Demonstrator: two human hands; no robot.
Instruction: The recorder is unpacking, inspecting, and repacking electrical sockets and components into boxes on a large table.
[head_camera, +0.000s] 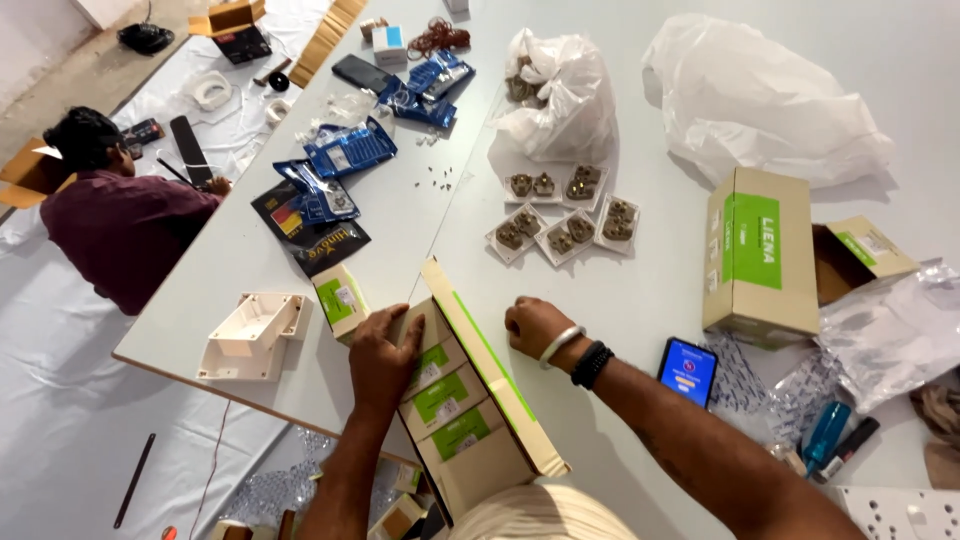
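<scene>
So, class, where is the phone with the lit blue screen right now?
In the head view, the phone lies on the white table, to the right of the right hand, just below the tall cardboard box with the green panel.

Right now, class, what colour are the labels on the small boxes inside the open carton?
Green with a white patch, on small boxes in the open carton; head view.

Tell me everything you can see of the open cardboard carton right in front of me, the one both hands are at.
The open carton is long, brown cardboard with a green stripe along its raised flap. It lies on the white table, running toward the near edge. Inside sits a row of small boxes with green and white labels. The left hand rests on the boxes at the far end; the right hand lies fisted on the table beside the flap.
</scene>
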